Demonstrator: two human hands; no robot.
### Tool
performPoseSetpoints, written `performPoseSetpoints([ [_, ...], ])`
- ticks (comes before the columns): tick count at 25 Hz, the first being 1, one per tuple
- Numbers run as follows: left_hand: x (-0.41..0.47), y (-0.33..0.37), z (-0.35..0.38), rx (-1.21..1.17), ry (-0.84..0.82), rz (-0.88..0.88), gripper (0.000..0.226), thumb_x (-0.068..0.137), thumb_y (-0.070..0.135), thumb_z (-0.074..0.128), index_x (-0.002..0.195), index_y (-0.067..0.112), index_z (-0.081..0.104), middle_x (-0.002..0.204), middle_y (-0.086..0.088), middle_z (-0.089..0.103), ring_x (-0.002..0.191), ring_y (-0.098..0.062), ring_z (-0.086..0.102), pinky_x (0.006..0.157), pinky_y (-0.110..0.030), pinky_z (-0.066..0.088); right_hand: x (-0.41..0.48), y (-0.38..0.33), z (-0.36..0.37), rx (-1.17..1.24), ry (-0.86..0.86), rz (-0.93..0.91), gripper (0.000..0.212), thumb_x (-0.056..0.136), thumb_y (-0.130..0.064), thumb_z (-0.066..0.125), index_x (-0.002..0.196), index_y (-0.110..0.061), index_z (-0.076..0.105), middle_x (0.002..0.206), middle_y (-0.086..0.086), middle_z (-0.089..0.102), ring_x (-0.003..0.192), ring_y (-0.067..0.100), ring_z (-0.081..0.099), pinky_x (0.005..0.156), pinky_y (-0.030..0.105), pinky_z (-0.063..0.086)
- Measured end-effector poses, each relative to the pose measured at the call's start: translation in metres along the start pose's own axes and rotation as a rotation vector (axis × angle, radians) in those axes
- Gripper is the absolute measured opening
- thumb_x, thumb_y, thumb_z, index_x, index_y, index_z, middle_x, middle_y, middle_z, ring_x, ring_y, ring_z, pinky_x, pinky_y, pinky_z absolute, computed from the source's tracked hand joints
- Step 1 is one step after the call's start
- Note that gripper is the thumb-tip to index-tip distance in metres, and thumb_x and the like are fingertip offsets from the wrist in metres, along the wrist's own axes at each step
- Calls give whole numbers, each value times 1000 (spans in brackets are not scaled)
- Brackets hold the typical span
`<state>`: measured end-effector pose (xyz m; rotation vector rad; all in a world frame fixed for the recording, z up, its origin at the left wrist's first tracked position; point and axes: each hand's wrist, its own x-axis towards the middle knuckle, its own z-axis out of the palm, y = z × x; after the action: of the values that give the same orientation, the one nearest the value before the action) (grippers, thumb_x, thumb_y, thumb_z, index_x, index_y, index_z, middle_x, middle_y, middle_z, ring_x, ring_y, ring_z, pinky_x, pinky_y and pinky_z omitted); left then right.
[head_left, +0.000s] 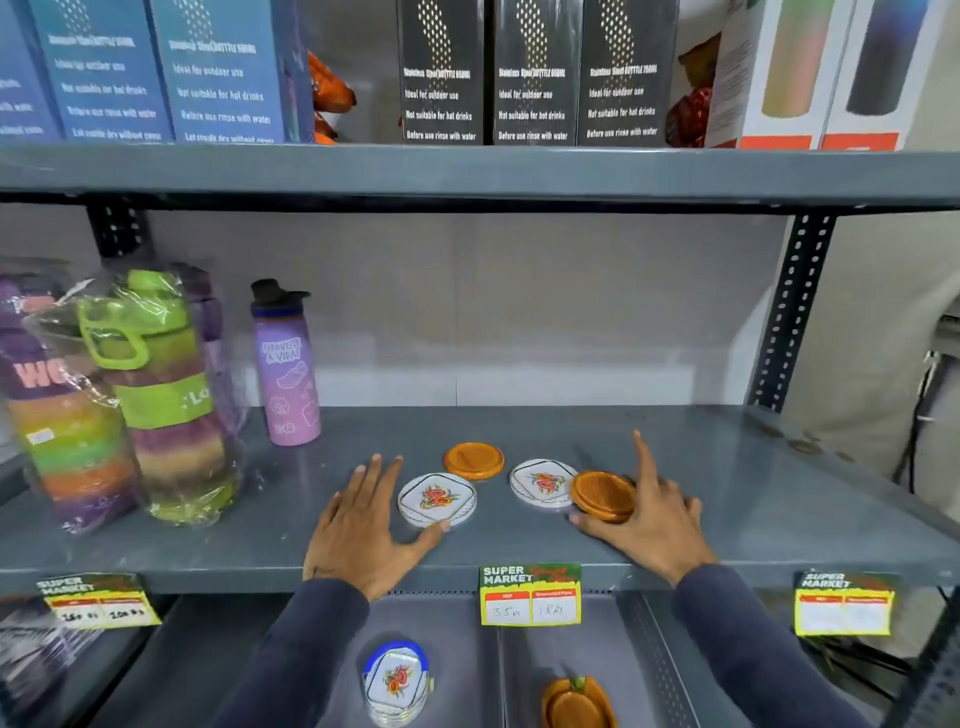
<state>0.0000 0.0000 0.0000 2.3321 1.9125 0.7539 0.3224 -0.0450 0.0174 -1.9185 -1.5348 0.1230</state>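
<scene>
Laying out coasters on shelf (727, 493). Right hand (649, 519) grips orange coaster (602, 496), tilted, overlapping right white coaster (537, 480). Left hand (363, 525) flat, thumb touching left white coaster (437, 499). Next, likely: set it flat alongside.

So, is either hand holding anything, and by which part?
The right hand pinches the tilted orange coaster by its rim. The left hand only touches a white coaster.

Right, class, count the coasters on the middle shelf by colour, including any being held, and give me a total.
white floral coasters: 2
orange coasters: 2, one of them held in the right hand
Total: 4
</scene>
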Motion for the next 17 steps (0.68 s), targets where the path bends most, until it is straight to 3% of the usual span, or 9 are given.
performPoseSetpoints([
  [4,6,1,-1,93,-75,-66,112,69,91,31,156,23,9,164,3,15,151,-14,9,121,-38,9,5,8,7,42,27,-24,114,69,-69,76,151,-35,5,129,-2,67,131,30,48,106,50,27],
  [9,8,0,1,152,-110,-64,114,67,94,24,155,21,20,164,5,18,151,-13,10,122,-39,10,-8,-8,-2,205,184,-102,115,61,-59,88,148,-39,14,130,-4,62,125,28,46,95,42,27],
  [13,8,-2,2,154,-138,-66,115,65,95,20,155,23,19,164,7,16,151,-12,8,122,-38,8,-33,-55,-32,293,320,-329,115,58,-49,94,145,-41,20,125,-19,55,122,16,48,93,28,20],
  [17,7,-1,1,164,-148,-70,115,65,95,17,155,24,19,164,7,14,151,-11,6,122,-39,7,-67,-102,-75,330,424,-538,111,58,-56,90,142,-45,19,139,-12,54,126,15,52,102,13,18],
])
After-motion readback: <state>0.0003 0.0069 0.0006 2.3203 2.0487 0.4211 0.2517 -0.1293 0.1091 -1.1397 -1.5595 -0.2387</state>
